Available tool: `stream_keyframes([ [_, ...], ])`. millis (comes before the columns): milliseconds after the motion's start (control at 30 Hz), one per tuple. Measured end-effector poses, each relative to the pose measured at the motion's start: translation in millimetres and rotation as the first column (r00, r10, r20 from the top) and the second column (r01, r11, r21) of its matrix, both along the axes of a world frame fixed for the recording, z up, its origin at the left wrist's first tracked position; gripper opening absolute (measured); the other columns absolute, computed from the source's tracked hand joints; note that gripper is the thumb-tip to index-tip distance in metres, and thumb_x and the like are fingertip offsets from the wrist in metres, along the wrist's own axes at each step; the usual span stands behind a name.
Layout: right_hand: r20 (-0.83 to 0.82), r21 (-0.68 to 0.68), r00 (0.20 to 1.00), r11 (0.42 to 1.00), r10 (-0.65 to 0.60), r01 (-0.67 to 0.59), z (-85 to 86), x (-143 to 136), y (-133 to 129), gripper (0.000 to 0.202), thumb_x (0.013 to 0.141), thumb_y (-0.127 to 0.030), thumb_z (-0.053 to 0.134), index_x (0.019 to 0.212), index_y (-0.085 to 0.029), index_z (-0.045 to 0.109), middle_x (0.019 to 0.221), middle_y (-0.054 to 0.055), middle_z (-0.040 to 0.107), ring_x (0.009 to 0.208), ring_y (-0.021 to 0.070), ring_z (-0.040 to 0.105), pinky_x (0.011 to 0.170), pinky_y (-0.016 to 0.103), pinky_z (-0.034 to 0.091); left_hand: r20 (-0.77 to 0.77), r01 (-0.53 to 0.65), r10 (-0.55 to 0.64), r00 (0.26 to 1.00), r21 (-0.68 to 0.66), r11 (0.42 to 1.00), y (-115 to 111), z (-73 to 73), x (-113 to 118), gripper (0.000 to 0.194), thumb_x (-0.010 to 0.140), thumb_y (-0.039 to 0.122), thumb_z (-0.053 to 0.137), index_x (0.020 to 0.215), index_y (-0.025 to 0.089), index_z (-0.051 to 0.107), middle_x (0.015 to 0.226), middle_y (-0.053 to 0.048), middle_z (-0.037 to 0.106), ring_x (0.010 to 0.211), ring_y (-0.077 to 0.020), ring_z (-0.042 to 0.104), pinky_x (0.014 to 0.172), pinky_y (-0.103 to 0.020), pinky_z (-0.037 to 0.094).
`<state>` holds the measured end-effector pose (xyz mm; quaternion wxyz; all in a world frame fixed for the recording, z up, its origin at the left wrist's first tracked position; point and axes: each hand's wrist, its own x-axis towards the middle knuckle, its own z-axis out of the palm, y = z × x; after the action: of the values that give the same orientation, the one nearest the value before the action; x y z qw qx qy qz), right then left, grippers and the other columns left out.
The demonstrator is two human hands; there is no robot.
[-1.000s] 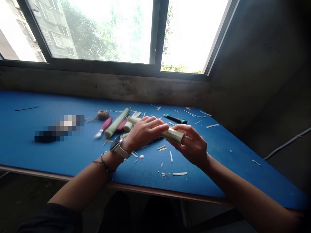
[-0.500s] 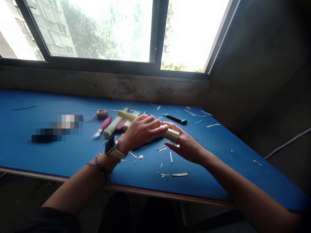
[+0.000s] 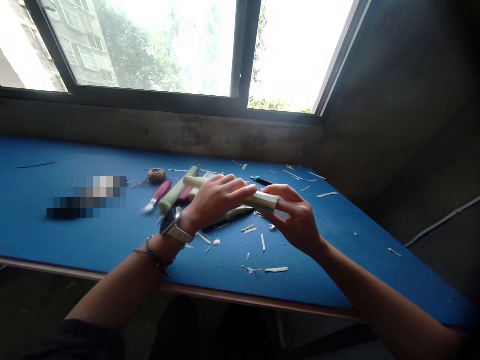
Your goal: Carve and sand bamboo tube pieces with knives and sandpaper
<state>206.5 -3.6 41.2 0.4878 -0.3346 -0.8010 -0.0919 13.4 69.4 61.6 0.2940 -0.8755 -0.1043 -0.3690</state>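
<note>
A pale, faceted stick (image 3: 264, 201), seemingly of wood or bamboo, is held above the table, slanting from upper left to lower right. My left hand (image 3: 221, 197) is wrapped over its middle, palm down, and hides that part. At the near right end, my right hand (image 3: 300, 222) grips the stick, with the index finger above, the thumb below and another finger against the end face. Left of my left hand lie a green bamboo-like cylinder (image 3: 176, 192) and a tool with a dark red handle (image 3: 163, 189).
On the blue tabletop (image 3: 123, 250) lie a ball of twine (image 3: 156, 175), a black and green utility knife (image 3: 262, 181) partly behind my right hand, and several pale shavings (image 3: 276, 270). A blurred-out object (image 3: 86, 197) is at left. Behind the table stand a wall and window.
My right hand's fingers have bent and closed around the stick's right end; before, they were stretched out along it. My left hand keeps its hold, nearly unmoved.
</note>
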Motion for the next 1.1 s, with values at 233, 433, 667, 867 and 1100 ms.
stream_keyframes([
  [233, -0.016, 0.064, 0.998, 0.996, -0.055, 0.056, 2.2, 3, -3, 0.012, 0.077, -0.02, 0.062, 0.089, -0.023, 0.062, 0.1, 0.005, 0.055, 0.094, 0.019, 0.057, 0.075, 0.037, 0.054, 0.063, 0.002, 0.001, 0.998, -0.045, 0.999, 5, -0.5, -4, 0.019, 0.088, 0.031, 0.051, 0.102, 0.019, 0.051, 0.084, -0.001, 0.065, 0.071, -0.0138, 0.056, 0.061, -0.025, 0.041],
  [433, 0.244, -0.141, 0.969, 0.987, -0.037, 0.073, -6.0, 6, 4, 0.04, 0.083, -0.029, 0.055, 0.122, -0.024, 0.052, 0.134, 0.011, 0.04, 0.123, 0.0278, 0.041, 0.094, 0.05, 0.045, -0.003, -0.029, 0.029, 1.0, 0.024, 0.999, 4, -0.9, -4, 0.017, 0.087, 0.025, 0.052, 0.103, 0.02, 0.051, 0.086, -0.001, 0.065, 0.074, -0.0141, 0.056, 0.062, -0.026, 0.04],
  [667, 0.064, -0.194, 0.991, 0.976, 0.115, -0.101, 0.8, 7, 2, 0.032, 0.085, -0.015, 0.052, 0.113, -0.028, 0.06, 0.12, 0.006, 0.053, 0.113, 0.019, 0.05, 0.089, 0.04, 0.05, 0.006, -0.041, 0.041, 0.999, 0.032, 0.999, 8, 1.7, -9, 0.016, 0.089, 0.027, 0.048, 0.103, 0.019, 0.051, 0.086, -0.001, 0.066, 0.071, -0.0136, 0.056, 0.061, -0.025, 0.039],
  [867, -0.041, -0.142, 0.988, 0.978, 0.151, -0.156, 8.1, 10, 0, 0.02, 0.079, -0.015, 0.06, 0.095, -0.025, 0.066, 0.11, 0.005, 0.059, 0.104, 0.018, 0.057, 0.082, 0.039, 0.055, 0.019, 0.008, -0.008, 1.0, -0.035, 0.999, 11, 0.3, -9, 0.021, 0.088, 0.033, 0.049, 0.103, 0.018, 0.05, 0.086, -0.002, 0.066, 0.072, -0.0141, 0.057, 0.062, -0.025, 0.041],
  [1100, 0.018, -0.278, 0.951, 0.915, 0.308, -0.291, 15.7, 20, 0, 0.008, 0.08, -0.018, 0.061, 0.084, -0.023, 0.065, 0.112, 0.004, 0.058, 0.099, 0.017, 0.059, 0.074, 0.035, 0.057, -0.049, 0.126, -0.134, 0.99, -0.15, 0.981, 12, -1.0, -8, 0.019, 0.086, 0.03, 0.053, 0.101, 0.018, 0.051, 0.086, -0.004, 0.065, 0.075, -0.015, 0.059, 0.063, -0.026, 0.044],
])
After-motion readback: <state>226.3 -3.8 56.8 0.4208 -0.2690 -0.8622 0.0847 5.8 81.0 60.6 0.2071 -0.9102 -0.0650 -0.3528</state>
